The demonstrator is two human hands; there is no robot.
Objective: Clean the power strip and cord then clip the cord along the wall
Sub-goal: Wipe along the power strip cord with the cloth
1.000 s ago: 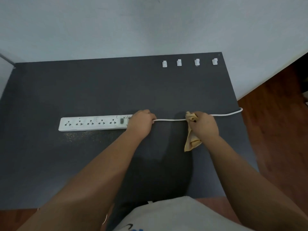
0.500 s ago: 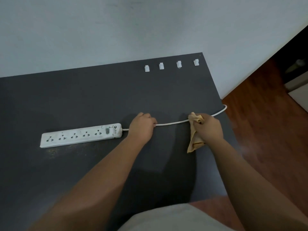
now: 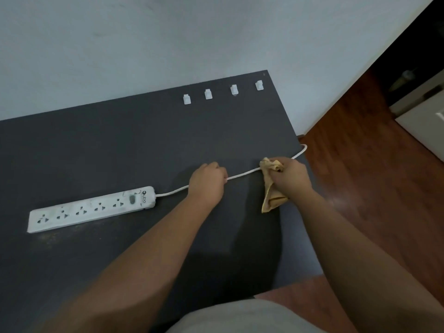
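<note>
Since a second ago the left hand (image 3: 207, 182) has slid away from the strip's end, so a bare stretch of cord (image 3: 242, 174) now shows between strip and fist, and the right hand (image 3: 289, 179) has worked the cloth (image 3: 272, 188) farther toward the table's right edge.

At the left, the power strip (image 3: 92, 209) lies flat on the dark table (image 3: 120, 145), its sockets facing up; its top looks scuffed or dusty, though whether it has been wiped I cannot tell. The cord leaves its right end and runs into the left hand, which is closed in a fist around it, pinning it taut. Farther right, the right hand is clamped on the yellow cloth, which is wrapped round the cord, with a loose tail hanging toward the person. Beyond it the cord curves over the table's right edge.

Near the back of the table, four white clips (image 3: 221, 92) sit in a row, well apart from the cord and all empty.

My judgement: cord wiping is under way and nearing the table edge, while clipping has not begun.

The cord's far end and plug are out of sight past the edge, the fingers' hold is hidden under the knuckles, and whether the clips are stuck down is unclear.
</note>
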